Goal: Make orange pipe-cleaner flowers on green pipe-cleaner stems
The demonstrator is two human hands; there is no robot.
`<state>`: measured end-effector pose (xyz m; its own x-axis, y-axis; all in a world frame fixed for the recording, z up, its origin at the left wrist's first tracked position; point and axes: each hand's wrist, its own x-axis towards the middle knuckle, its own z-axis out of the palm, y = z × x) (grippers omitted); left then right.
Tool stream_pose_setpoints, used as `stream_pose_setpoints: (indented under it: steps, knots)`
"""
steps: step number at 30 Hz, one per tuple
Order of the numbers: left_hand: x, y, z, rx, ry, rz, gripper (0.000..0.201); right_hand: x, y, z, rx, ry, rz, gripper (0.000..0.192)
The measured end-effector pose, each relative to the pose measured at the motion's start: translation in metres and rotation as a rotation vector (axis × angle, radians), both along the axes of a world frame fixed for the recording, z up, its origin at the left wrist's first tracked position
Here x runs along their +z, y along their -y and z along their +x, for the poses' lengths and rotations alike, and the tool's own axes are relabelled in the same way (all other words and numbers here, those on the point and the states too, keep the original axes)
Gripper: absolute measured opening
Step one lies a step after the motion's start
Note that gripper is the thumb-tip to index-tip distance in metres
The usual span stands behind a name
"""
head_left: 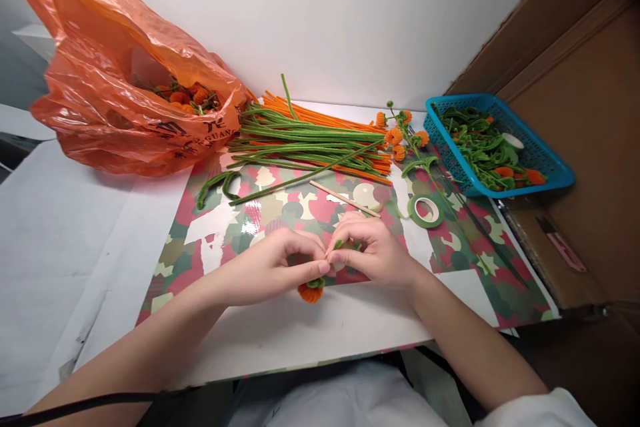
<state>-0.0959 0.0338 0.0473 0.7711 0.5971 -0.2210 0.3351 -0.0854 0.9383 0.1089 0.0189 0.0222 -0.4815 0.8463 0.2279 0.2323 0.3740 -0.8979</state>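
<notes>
My left hand (pixel 285 263) and my right hand (pixel 367 250) meet over the front of the table, thumbs and forefingers pinched close together. Below the left thumb hangs an orange pipe-cleaner flower (pixel 311 292) with a green top, its upper part hidden by the fingers. A short green end sticks up by my right fingertips, which are closed on it. Just beyond the hands lies a thin wooden stick (pixel 345 199). To the right of my right hand is a roll of green tape (pixel 427 211).
Green and orange pipe cleaners (pixel 315 137) lie bundled at the back. An orange plastic bag (pixel 135 80) with flowers stands left. A blue basket (pixel 500 147) of green pieces sits right, beside finished-looking flower stems (pixel 400 137). A pink cutter (pixel 565 247) rests on cardboard.
</notes>
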Motion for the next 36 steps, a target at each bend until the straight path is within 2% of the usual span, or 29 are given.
stream_pose_setpoints:
  steps: [3, 6, 11, 18, 22, 29, 33, 36]
  knots:
    - [-0.002, 0.004, 0.005, 0.181, -0.033, 0.222, 0.026, -0.001, 0.0, -0.001, -0.089, 0.069, 0.039, 0.023]
    - [-0.004, 0.005, 0.007, 0.23, -0.057, 0.395, 0.028, -0.002, -0.001, -0.001, -0.142, 0.092, 0.067, 0.024]
    - [-0.004, 0.005, 0.003, 0.182, -0.114, 0.451, 0.024, -0.002, -0.002, 0.002, -0.113, 0.079, 0.008, 0.004]
    - [-0.004, 0.008, 0.004, 0.172, -0.185, 0.517, 0.026, -0.001, -0.002, 0.004, -0.136, 0.108, -0.205, 0.019]
    - [-0.002, 0.009, 0.002, 0.127, -0.146, 0.413, 0.024, 0.002, -0.001, 0.005, -0.098, 0.082, -0.257, 0.014]
    - [0.0, 0.011, -0.003, 0.114, -0.055, 0.026, 0.027, 0.005, 0.0, 0.006, -0.05, -0.038, -0.371, 0.015]
    - [0.0, 0.008, -0.004, 0.058, 0.025, -0.207, 0.031, 0.007, 0.0, 0.007, -0.02, -0.074, -0.31, 0.005]
    - [-0.001, 0.005, -0.004, 0.022, -0.015, -0.219, 0.034, 0.009, 0.0, 0.008, -0.028, 0.024, -0.224, 0.001]
